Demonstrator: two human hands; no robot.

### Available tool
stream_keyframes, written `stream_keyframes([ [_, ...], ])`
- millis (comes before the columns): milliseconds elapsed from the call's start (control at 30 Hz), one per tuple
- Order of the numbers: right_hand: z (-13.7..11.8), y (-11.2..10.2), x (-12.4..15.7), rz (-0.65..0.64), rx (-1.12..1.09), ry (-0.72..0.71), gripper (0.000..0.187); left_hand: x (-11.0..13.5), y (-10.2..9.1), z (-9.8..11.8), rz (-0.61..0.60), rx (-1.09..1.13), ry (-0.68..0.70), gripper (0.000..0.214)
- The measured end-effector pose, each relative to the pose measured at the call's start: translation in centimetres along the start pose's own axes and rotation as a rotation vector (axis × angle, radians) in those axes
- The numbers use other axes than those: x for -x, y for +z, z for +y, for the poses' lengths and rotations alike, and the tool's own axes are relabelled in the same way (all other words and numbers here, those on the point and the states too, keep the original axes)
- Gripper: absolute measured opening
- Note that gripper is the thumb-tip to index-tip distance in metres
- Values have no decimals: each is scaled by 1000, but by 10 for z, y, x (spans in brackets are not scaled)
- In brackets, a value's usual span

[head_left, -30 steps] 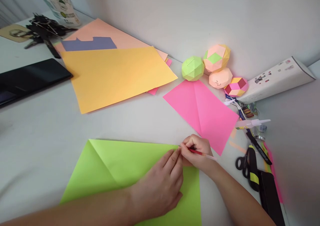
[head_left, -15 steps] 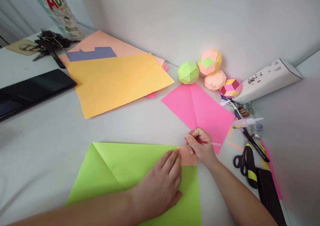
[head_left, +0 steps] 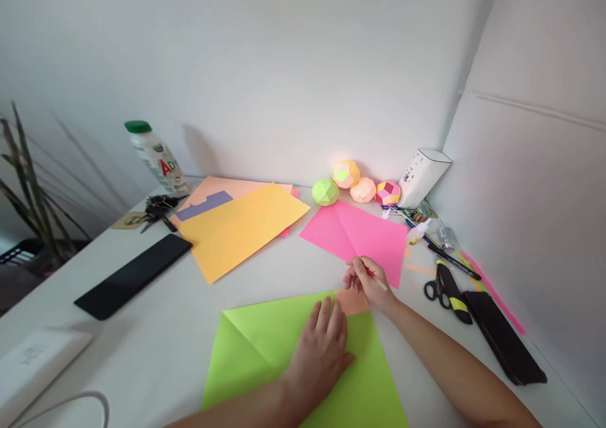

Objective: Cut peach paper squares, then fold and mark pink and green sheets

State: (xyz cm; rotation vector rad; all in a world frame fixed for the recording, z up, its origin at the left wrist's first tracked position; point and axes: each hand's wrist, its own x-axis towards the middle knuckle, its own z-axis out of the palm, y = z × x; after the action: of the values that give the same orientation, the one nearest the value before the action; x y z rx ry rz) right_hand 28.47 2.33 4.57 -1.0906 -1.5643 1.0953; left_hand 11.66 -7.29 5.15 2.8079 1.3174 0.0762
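Note:
My left hand lies flat, fingers stretched out, on a green sheet of paper with a diagonal crease. Its fingertips reach the left edge of a small peach paper rectangle at the sheet's upper right corner. Just above that rectangle, my right hand is closed around a thin red pen with a clear end. The pen's tip is hidden by the fingers. Behind the right hand lies a creased pink sheet.
A yellow sheet covers other papers at back left, near a phone and a bottle. Faceted paper balls stand by the wall. Scissors, a yellow-black cutter, a glue bottle and a black case lie right.
The head view has tilted up and back, showing more wall and table. My right hand has turned so the pen tip no longer shows. My left hand still rests on the green sheet.

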Motion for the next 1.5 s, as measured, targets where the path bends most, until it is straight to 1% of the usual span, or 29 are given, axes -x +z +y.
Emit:
stream_keyframes([
  [67,-7,-4,12,-11,84,-75,25,8,-12,4,-143,48,-55,69],
  [133,-13,-9,27,-60,171,-155,22,19,-22,5,-268,113,-79,76],
  [200,-17,-14,42,-130,240,-225,18,30,-25,1,-353,164,-77,84],
  [233,-18,-17,49,-171,278,-257,16,35,-24,-3,-361,180,-76,87],
  [267,-17,-19,55,-217,337,-291,17,38,-22,-9,-350,192,-70,88],
  [333,-14,-21,64,-297,485,-348,24,41,-15,-24,-283,189,-55,85],
  [400,-10,-21,68,-335,606,-381,30,39,-9,-40,-255,169,-12,82],
  [433,-9,-21,69,-338,633,-387,31,37,-6,-48,-245,157,-5,82],
  [533,-13,-16,70,-341,626,-392,29,30,-2,-70,-225,117,8,81],
  [633,-20,-9,73,-366,610,-410,26,24,0,-87,-159,79,27,80],
  [700,-22,-5,77,-379,585,-418,26,20,1,-96,-103,64,35,78],
  [767,-22,-2,80,-386,553,-421,26,16,2,-101,-80,62,23,75],
  [867,-20,3,82,-395,507,-419,22,11,5,-98,-31,63,-19,70],
  [933,-19,5,82,-404,481,-418,19,9,7,-90,40,64,-45,63],
  [1000,-19,6,83,-405,460,-415,17,9,9,-81,119,74,-36,52],
  [1100,-20,5,84,-387,441,-401,15,10,9,-71,203,117,69,33],
  [1200,-18,5,84,-364,427,-392,15,12,5,-67,225,188,227,32],
  [1267,-15,3,81,-359,420,-398,16,13,1,-67,229,231,304,32],
  [1400,-13,-3,75,-387,407,-450,14,14,-4,-67,241,265,358,30],
  [1500,-22,-5,71,-358,421,-525,17,14,-3,-65,234,243,349,27],
])
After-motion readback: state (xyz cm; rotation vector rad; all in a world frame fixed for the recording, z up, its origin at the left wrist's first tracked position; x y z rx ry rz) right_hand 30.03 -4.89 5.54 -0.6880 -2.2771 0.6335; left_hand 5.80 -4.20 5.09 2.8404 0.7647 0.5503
